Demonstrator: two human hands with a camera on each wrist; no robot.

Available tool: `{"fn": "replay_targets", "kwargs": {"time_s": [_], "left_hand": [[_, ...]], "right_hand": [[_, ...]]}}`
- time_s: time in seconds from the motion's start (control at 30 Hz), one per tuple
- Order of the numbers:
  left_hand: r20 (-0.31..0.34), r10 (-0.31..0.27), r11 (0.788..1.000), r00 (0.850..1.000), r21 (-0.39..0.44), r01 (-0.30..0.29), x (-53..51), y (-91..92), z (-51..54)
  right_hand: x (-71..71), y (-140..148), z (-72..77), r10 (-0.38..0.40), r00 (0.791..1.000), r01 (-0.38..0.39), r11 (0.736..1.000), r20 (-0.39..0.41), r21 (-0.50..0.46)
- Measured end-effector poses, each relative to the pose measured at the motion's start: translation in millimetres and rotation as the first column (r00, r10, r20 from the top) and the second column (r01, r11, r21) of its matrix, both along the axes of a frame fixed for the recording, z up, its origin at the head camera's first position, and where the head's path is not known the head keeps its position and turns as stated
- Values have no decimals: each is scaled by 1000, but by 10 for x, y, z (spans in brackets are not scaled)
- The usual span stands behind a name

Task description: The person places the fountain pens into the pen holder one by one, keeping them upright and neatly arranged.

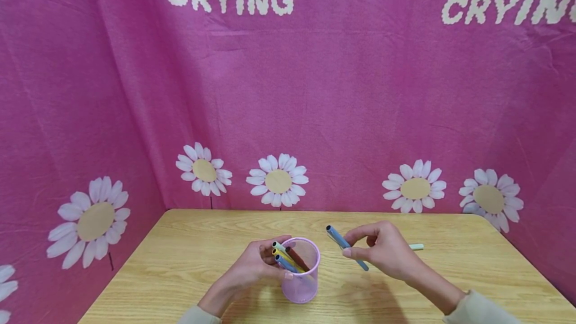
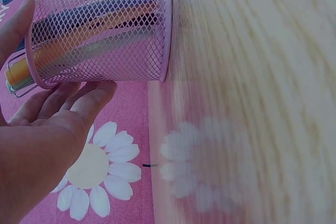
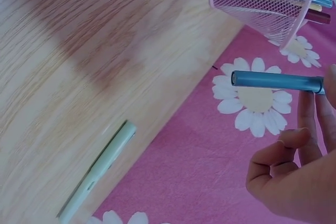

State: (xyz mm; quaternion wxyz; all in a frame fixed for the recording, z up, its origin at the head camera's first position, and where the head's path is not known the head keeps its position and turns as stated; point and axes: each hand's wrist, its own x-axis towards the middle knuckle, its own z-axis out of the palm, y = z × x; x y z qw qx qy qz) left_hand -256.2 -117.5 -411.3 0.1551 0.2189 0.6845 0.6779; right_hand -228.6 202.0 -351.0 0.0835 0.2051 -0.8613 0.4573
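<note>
A pink mesh pen cup (image 1: 300, 289) stands upright on the table. My left hand (image 1: 254, 266) holds it near the rim from the left, thumb on the near side and fingers behind. Several pens lean inside: a dark red pen (image 1: 297, 258), a yellow one, a blue one and a pale green one. To the right of the cup, my right hand (image 1: 389, 251) pinches a blue pen (image 1: 340, 239) between thumb and fingers, tilted and above the table. In the right wrist view, a light green pen (image 3: 97, 171) lies on the wood, apart from that hand.
The wooden table (image 1: 198, 244) has a light grain and rounded far corners. Pink cloth (image 1: 342, 114) with white daisies and lettering hangs behind it and along its sides.
</note>
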Motion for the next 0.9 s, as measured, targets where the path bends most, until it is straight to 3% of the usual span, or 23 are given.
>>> {"fn": "replay_targets", "kwargs": {"time_s": [0.37,0.63,0.9], "left_hand": [[-10,5,1000,1000,1,-5,-8,3,-4],[7,5,1000,1000,15,-5,1,1,-2],[5,-13,1000,1000,28,13,-1,4,-5]], "right_hand": [[46,-152,79,21,1000,-21,998,-7,-62],[51,-285,130,-32,999,36,995,38,-98],[37,-409,178,-26,999,32,987,39,-158]]}}
